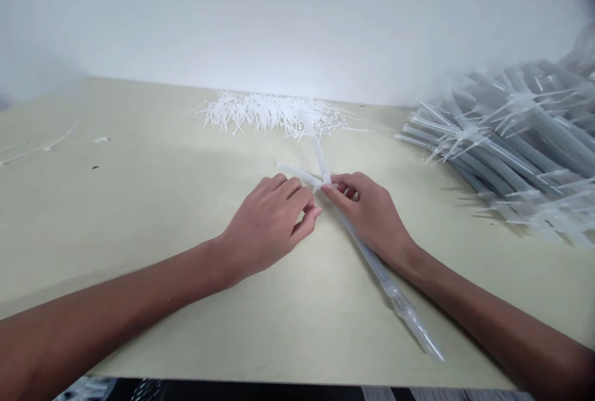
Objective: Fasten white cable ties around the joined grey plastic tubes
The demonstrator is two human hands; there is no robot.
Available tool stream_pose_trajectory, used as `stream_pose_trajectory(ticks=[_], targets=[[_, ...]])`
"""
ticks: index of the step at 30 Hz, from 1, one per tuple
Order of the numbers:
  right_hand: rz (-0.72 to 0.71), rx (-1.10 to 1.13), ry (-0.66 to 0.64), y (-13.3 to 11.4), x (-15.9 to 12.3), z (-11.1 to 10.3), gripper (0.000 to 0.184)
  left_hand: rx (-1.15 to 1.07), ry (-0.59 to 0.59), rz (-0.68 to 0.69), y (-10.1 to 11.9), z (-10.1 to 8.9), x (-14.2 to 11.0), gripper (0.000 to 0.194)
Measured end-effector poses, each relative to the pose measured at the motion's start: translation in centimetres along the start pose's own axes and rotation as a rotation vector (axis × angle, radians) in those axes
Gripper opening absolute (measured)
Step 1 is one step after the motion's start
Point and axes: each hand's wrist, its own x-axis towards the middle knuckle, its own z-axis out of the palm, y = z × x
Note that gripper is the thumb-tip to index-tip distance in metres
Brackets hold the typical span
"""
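Observation:
A clear plastic tube assembly [367, 254] lies across the table in front of me, with a fitting near its lower end. At its upper part, a side branch [297, 172] points left and another piece [318, 152] runs up toward the back. My right hand [367, 212] pinches the tube where these branches meet. Close beside that joint, my left hand [272, 221] has its fingers curled in, thumb against forefinger; whatever it may hold is hidden. Something small and white, resembling a cable tie head, shows at the joint between the hands.
Loose white cable ties [260, 113] form a heap at the back of the table [162, 202], against the wall. Bundled clear tubes [515, 134] are stacked at the right. On the left lie a single cable tie [46, 147] and small scraps [100, 139].

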Motion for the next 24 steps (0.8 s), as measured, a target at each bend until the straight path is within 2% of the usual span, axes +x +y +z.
stream_pose_trajectory(ticks=[5, 11, 13, 16, 24], targets=[[0.092, 0.015, -0.117, -0.6, 0.1, -0.1, 0.036, 0.078, 0.016, 0.066, -0.5, 0.5, -0.2, 0.029], [0.035, -0.150, -0.174, 0.3, 1.9, -1.0, 0.031, 0.074, 0.043, 0.081, -1.0, 1.0, -0.2, 0.028], [-0.020, -0.215, -0.181, 1.1, 3.4, -1.3, 0.030, 0.064, 0.045, 0.076, -0.9, 0.9, -0.2, 0.026], [-0.128, -0.340, -0.111, 2.4, 6.5, -1.4, 0.029, 0.048, 0.037, 0.062, -0.8, 0.8, -0.1, 0.026], [-0.190, -0.424, -0.037, 4.2, 16.1, -0.3, 0.037, 0.021, 0.008, 0.061, -1.0, 1.0, -0.3, 0.028]])
